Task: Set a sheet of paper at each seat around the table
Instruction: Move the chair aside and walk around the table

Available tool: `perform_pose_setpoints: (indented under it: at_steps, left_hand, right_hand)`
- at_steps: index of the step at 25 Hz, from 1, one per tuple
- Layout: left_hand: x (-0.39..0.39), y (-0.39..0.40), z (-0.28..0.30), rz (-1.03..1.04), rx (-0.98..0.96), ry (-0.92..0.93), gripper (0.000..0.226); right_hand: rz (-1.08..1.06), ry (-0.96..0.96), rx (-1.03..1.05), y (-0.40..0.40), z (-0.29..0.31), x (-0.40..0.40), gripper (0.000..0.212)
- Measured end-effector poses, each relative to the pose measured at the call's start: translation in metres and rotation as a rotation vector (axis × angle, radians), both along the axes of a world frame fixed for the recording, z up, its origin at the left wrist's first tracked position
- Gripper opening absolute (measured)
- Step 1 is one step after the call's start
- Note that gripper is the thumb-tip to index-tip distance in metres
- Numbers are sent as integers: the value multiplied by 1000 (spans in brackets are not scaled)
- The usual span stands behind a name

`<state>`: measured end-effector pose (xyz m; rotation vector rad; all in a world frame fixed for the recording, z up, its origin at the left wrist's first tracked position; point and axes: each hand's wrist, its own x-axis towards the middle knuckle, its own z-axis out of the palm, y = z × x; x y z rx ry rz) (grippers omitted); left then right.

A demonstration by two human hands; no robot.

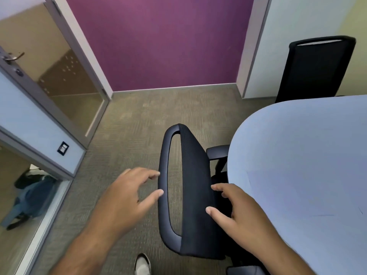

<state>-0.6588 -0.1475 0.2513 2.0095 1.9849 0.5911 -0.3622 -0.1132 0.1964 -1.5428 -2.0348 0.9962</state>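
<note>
So far no paper on pale rounded tabletop; left hand and right hand, both open and empty, touch black mesh-backed office chair, lower centre; every seat apparently left

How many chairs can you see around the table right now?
2. One chair stands pushed up to the table between both hands; the other stands behind the table's far edge, near the wall. More may be out of view.
</note>
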Motion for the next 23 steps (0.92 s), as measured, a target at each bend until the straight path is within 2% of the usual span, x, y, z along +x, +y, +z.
perform_pose_setpoints:
  at_steps: [5, 8, 12, 17, 20, 23]
  left_hand:
    - [-93, 55, -39, -115, -39, -83, 37]
    - [-143, 93, -67, -241, -129, -121, 42]
    - [-172, 144, -85, -374, -181, -172, 49]
    - [-158, 237, -83, -525, -141, -211, 66]
    - [-124, 306, -76, -613, -101, -203, 75]
    - [-81, 379, -77, -716, -127, -108, 73]
  right_hand:
    - [-204, -39, 62, 9, -3, -79, 59]
    - [-387, -34, 79, 2, 0, -123, 51]
    - [-556, -91, 45, -2, 2, -142, 54]
    - [-730, -130, -1, 19, -6, -139, 48]
    - [-809, -155, -51, 51, -22, -126, 66]
    - [-879, -124, -125, 95, -43, -110, 89]
